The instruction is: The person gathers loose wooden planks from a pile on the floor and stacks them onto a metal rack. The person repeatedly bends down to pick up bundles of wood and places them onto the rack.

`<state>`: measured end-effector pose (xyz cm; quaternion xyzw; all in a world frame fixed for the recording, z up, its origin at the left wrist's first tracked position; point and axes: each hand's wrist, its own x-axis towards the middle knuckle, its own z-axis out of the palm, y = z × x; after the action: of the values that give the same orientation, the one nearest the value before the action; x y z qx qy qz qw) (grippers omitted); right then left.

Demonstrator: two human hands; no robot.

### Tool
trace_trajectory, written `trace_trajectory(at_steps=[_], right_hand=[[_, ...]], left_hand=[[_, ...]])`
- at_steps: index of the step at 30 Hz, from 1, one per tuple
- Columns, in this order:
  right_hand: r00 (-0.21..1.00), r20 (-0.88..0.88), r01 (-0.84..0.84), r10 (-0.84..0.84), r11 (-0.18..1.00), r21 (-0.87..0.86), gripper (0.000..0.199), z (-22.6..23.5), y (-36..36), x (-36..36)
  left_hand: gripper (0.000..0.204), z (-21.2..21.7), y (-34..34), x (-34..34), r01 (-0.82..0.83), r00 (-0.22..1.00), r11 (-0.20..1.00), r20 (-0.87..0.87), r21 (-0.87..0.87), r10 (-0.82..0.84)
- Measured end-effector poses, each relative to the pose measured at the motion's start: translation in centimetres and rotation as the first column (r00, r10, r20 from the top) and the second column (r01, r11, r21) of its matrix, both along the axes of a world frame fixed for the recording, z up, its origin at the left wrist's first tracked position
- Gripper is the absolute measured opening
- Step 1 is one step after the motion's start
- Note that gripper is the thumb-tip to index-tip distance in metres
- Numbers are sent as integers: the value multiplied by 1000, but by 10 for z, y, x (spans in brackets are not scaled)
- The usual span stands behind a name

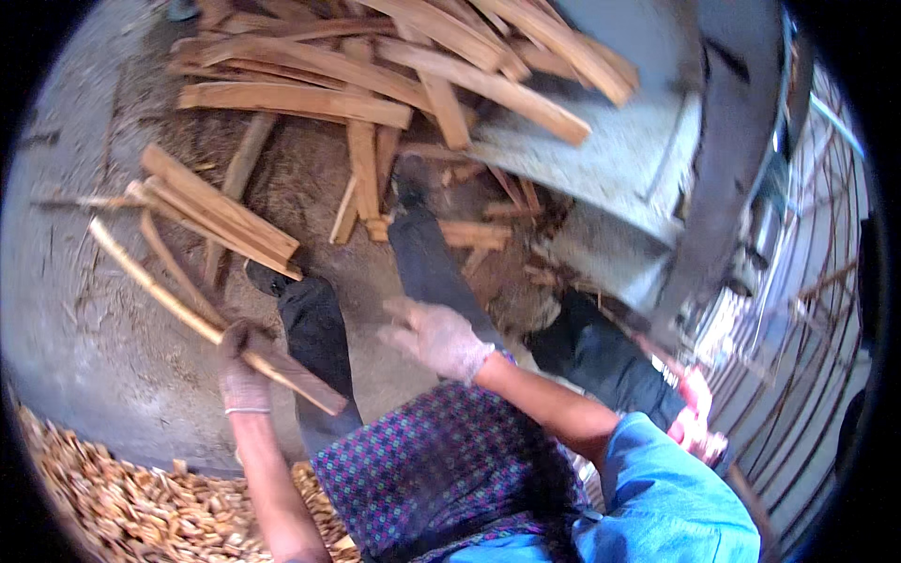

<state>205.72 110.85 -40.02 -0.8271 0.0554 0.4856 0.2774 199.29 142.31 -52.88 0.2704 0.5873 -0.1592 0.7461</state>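
Observation:
My left hand (pixel 246 380), in a glove soiled dark at the fingers, is closed around a long, slightly curved wooden slat (pixel 298 378). The slat slants from upper left down towards my left knee. A second thin wooden strip (pixel 178 267) lies behind it; whether my left hand also holds that one I cannot tell. In a pale glove, my right hand (pixel 436 340) hovers over my lap with its fingers spread and nothing in it. A few slats (pixel 221 211) lie bunched on the ground just beyond my left foot.
A large pile of wooden slats (pixel 300 98) lies ahead, partly on a grey concrete ledge (pixel 601 155). Wood chips (pixel 122 483) cover the lower left. At the right are another person's hand (pixel 693 408) and dark-clad leg (pixel 605 361), near a dark metal beam (pixel 727 122).

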Motion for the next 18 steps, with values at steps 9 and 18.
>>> trace_trajectory(at_steps=[9, 18], right_hand=[[931, -82, 333, -354, 922, -197, 61, -11, -55, -50], [811, -301, 406, -502, 853, -328, 59, -22, -105, -147]], left_hand=[[24, -6, 132, -59, 451, 883, 842, -284, 296, -373], [19, 24, 131, -105, 518, 823, 820, -402, 242, -401]])
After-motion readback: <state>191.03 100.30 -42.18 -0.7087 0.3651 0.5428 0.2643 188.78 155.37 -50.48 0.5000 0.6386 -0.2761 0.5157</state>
